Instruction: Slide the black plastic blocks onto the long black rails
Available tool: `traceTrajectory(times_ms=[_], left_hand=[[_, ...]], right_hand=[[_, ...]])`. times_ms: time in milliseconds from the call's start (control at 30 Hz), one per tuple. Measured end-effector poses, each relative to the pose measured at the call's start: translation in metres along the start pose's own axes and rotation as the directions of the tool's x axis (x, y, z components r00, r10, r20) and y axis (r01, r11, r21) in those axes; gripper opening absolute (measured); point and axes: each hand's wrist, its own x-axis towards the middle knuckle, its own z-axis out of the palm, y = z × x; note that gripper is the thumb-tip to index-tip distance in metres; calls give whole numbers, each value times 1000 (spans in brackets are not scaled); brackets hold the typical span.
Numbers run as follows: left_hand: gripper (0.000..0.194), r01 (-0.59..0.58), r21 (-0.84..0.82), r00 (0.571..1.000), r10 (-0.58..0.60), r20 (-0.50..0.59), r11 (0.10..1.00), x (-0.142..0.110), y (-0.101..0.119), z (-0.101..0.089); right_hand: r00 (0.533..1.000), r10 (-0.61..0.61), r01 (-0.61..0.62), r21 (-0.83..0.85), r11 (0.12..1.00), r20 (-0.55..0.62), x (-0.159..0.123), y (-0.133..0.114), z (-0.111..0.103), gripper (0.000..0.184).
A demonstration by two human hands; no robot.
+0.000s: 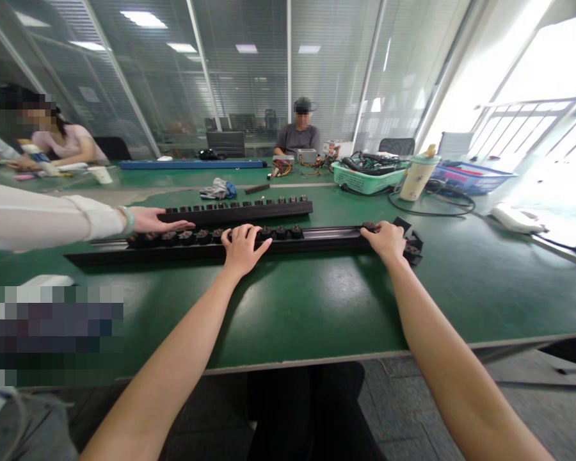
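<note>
Left hand (242, 251) and right hand (388, 242) rest on a black rail (139, 257): left fingers (231, 235) spread wide, right fingers (370, 233) curled, grip unclear. Dark round fittings (187, 237) line most of the rail; a stretch (331, 238) left of the right hand is bare.

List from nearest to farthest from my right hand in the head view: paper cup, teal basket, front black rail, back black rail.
1. Front black rail: under the right hand, touching it.
2. Back black rail: just behind it.
3. Teal plastic basket: farther back, to the right.
4. Paper cup: far left, across the table.
</note>
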Motion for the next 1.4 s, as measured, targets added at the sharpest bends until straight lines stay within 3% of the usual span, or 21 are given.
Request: traceTrajectory(times_ms=[1400], left_hand=[[45, -12, 5, 1000, 12, -2, 1000, 0, 0, 0]], right_hand=[[999, 24, -25, -4, 1000, -49, 12, 9, 3, 42]])
